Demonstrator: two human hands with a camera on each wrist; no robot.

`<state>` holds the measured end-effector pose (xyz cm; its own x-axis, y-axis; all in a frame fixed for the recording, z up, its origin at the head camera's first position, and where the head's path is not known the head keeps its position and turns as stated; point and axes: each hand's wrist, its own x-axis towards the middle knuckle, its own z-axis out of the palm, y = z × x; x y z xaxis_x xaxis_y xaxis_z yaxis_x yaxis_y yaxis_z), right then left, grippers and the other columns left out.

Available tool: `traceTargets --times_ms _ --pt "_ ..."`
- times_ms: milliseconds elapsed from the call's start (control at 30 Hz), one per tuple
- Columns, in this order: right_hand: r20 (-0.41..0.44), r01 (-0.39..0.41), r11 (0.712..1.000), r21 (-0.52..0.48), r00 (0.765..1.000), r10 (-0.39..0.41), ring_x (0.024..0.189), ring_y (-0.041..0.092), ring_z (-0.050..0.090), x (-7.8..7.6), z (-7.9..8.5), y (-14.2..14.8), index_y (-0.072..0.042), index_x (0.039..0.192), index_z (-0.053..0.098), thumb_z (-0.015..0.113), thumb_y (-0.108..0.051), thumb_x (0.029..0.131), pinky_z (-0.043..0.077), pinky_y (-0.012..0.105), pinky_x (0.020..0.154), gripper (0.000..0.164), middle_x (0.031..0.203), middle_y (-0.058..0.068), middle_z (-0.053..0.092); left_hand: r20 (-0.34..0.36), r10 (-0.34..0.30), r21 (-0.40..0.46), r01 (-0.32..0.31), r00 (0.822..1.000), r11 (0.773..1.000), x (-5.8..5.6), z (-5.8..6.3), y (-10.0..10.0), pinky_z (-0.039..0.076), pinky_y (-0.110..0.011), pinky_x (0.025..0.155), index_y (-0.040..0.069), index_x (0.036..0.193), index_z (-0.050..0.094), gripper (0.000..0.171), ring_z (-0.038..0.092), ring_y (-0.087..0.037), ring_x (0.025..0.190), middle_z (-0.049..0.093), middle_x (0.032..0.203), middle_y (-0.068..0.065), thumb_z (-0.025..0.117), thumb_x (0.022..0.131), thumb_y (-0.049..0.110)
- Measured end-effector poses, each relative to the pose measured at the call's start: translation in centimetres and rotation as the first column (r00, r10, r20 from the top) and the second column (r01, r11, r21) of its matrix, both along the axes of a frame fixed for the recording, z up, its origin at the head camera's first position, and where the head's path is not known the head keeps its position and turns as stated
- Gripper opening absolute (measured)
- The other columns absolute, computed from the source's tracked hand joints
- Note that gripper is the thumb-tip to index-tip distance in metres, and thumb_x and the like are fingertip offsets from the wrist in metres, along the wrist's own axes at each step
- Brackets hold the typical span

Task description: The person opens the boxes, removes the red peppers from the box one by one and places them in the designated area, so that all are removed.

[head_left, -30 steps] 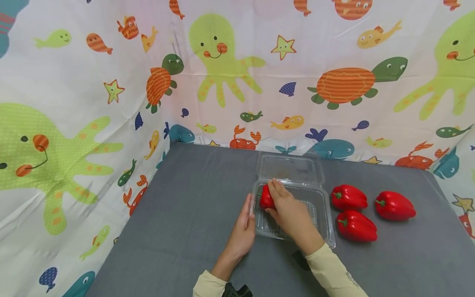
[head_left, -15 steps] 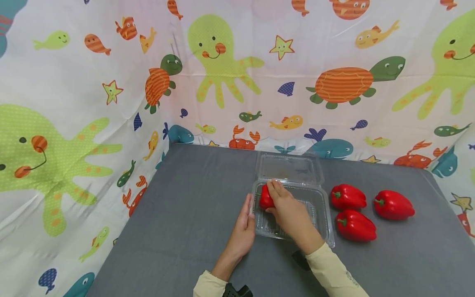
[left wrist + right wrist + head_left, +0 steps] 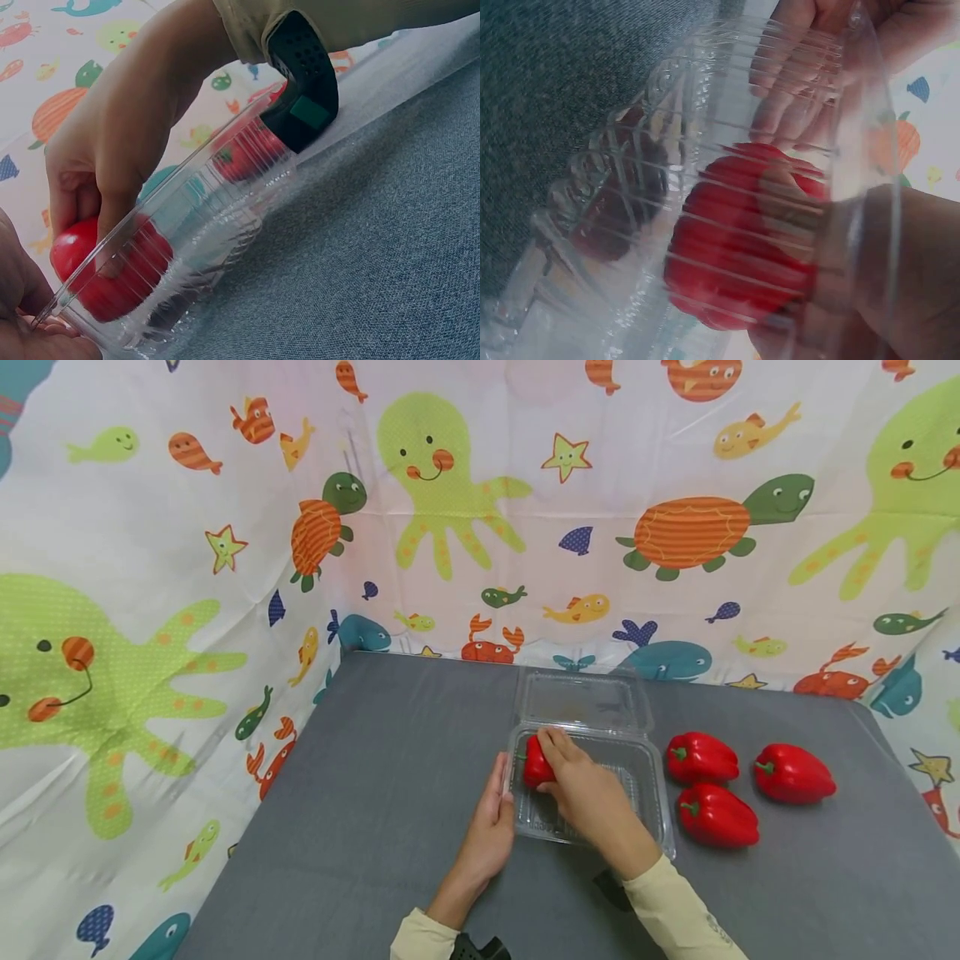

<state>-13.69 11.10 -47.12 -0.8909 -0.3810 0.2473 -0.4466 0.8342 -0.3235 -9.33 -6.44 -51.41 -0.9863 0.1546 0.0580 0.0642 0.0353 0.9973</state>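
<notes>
In the head view my right hand (image 3: 596,806) grips a red bell pepper (image 3: 537,764) inside the left end of a clear plastic clamshell container (image 3: 660,797). The thumb and fingers straddle the pepper, its green stem pointing left. Through the ribbed wall, the right wrist view shows this pepper (image 3: 735,240) low in the container. My left hand (image 3: 486,835) lies along the container's left outer wall, fingers extended. In the left wrist view, part of the left hand (image 3: 30,322) touches the rim at the corner. The hinged lid (image 3: 581,700) is folded back, lying away from me.
To the container's right lie three more red bell peppers: a back one (image 3: 702,757), a front one (image 3: 718,816) and one farther right (image 3: 795,774). A grey cloth (image 3: 360,810) covers the table. Behind it hangs a sea-animal printed curtain (image 3: 517,552).
My right hand, still gripping the pepper, has shifted very slightly toward me. The left hand, the container and the other peppers hold their places.
</notes>
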Motion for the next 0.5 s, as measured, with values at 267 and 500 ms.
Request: traceTargets --times_ms 267,500 --pt "-0.010 -0.001 1.000 0.000 1.000 0.001 0.138 0.039 0.058 0.5 0.7 0.3 -0.004 0.158 0.048 0.092 -0.021 0.083 0.062 0.056 0.087 0.088 0.160 0.018 0.049 -0.013 -0.001 -0.002 0.001 1.000 1.000 -0.1 0.0 0.0 0.010 -0.051 0.130 0.005 0.170 0.013 0.065 0.010 -0.027 0.163 0.016 0.177 -0.010 0.038 0.110 -0.004" --pt "-0.030 -0.014 1.000 -0.003 0.999 0.014 0.138 0.040 0.057 1.0 1.1 0.6 -0.004 0.159 0.048 0.092 -0.021 0.083 0.062 0.055 0.087 0.089 0.160 0.019 0.049 -0.007 -0.004 0.010 0.004 1.000 1.000 -0.1 -0.1 0.1 0.010 -0.051 0.130 0.005 0.170 0.012 0.065 0.010 -0.027 0.163 0.015 0.177 -0.010 0.038 0.110 -0.004"
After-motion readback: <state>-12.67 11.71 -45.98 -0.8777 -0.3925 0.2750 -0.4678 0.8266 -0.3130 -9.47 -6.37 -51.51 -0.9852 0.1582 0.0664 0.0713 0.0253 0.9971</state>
